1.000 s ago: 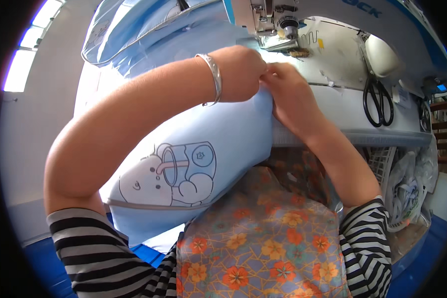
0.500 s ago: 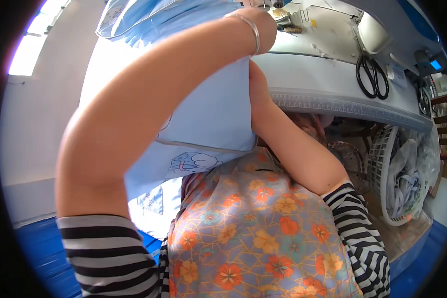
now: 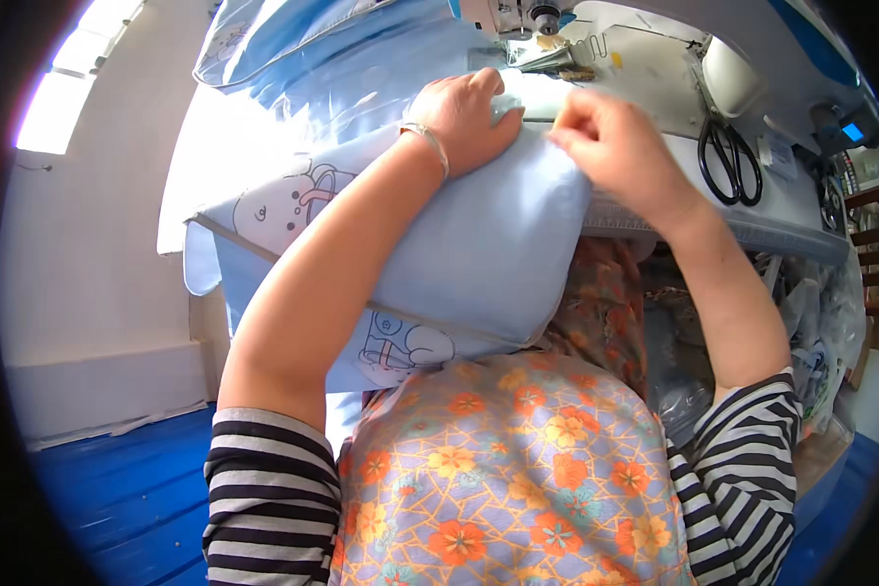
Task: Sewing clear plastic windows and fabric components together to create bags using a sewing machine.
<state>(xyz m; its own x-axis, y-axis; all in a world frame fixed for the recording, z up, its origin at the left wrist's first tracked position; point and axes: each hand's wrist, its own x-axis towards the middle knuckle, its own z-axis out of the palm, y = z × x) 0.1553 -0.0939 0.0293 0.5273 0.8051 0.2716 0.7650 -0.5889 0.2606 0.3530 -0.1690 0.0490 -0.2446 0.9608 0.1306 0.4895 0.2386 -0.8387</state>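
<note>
A light blue fabric piece (image 3: 479, 230) with printed cartoon animals and grey piping spreads over the table's near edge and hangs down to my lap. On its upper part rests my left hand (image 3: 464, 122), a bangle at the wrist, fingers bent and thumb apart. My right hand (image 3: 615, 146) is closed, thumb against fingers, at the fabric's upper right corner; it is slightly blurred. Between the hands shows a paler turned edge of cloth (image 3: 537, 96). Just beyond them is the sewing machine's needle head (image 3: 523, 18).
Black-handled scissors (image 3: 728, 161) lie at the right on the machine bed. A clear ruler strip (image 3: 752, 232) runs along the table's front edge. More blue fabric (image 3: 313, 49) is heaped at the far left. Plastic bags (image 3: 820, 313) fill the area under the table at right.
My left hand has drawn back left from near the machine head, and my right hand has come up from the fabric's right side to its upper corner. The fabric has shifted and spread to the right.
</note>
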